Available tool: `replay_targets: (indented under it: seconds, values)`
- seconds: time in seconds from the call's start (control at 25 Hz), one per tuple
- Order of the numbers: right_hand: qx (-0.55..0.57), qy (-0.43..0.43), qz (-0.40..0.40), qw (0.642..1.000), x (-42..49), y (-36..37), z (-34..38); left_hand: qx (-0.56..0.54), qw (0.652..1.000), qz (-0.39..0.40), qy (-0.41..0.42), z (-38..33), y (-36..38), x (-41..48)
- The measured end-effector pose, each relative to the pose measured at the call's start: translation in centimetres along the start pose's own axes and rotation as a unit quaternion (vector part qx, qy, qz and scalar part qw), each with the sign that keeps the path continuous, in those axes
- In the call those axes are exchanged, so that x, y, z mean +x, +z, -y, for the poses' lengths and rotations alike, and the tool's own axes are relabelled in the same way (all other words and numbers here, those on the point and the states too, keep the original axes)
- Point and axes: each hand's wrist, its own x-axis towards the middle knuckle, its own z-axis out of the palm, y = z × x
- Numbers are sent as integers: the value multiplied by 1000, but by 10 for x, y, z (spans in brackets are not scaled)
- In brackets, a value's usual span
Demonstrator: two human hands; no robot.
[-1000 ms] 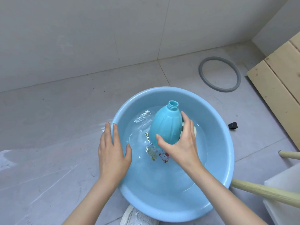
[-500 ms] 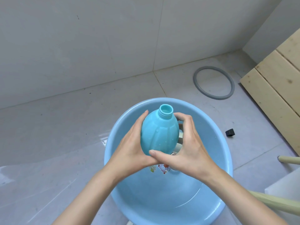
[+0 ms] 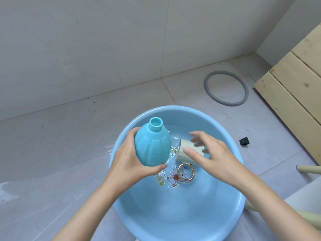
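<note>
Turquoise bottle [image 3: 152, 146]: left hand [image 3: 128, 164] grips, by basin rim [image 3: 173, 108] | right hand [image 3: 213, 159] spread over cup [image 3: 185, 143]

This looks like a home washroom or utility corner. The floor [image 3: 86, 136] and wall [image 3: 86, 49] are faced with large pale grey tiles that meet in a plain corner. The floor is wet beside a light blue plastic basin [image 3: 173, 214], which stands directly on it with shallow water inside. A cartoon print [image 3: 173, 178] decorates the basin's bottom, and a plastic bottle [image 3: 152, 146] and a cream cup [image 3: 185, 150] are over the water. Household odds lie around: a grey rubber ring [image 3: 227, 103], a small black cube [image 3: 244, 141], and bare pine planks [image 3: 295, 84] at the right.
</note>
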Motion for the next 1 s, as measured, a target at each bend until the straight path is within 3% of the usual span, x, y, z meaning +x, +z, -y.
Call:
replay_targets:
  seconds: [0.12,0.24,0.44,0.68,1.0]
  values:
    - [-192,121,140,964,-8,24,-43,22,999,-30,-20,13,-1,-8]
    - [-233,185,191,936,-19,58,-60,38,998,-49,-30,25,2,-17]
    - [-237,231,70,941,-22,105,-69,69,995,-51,-45,43,12,-31]
    - [-208,222,-81,949,-8,143,-69,139,988,-57,-35,57,24,-38]
    - [-205,211,-132,947,4,142,-86,212,975,-70,0,71,27,-43]
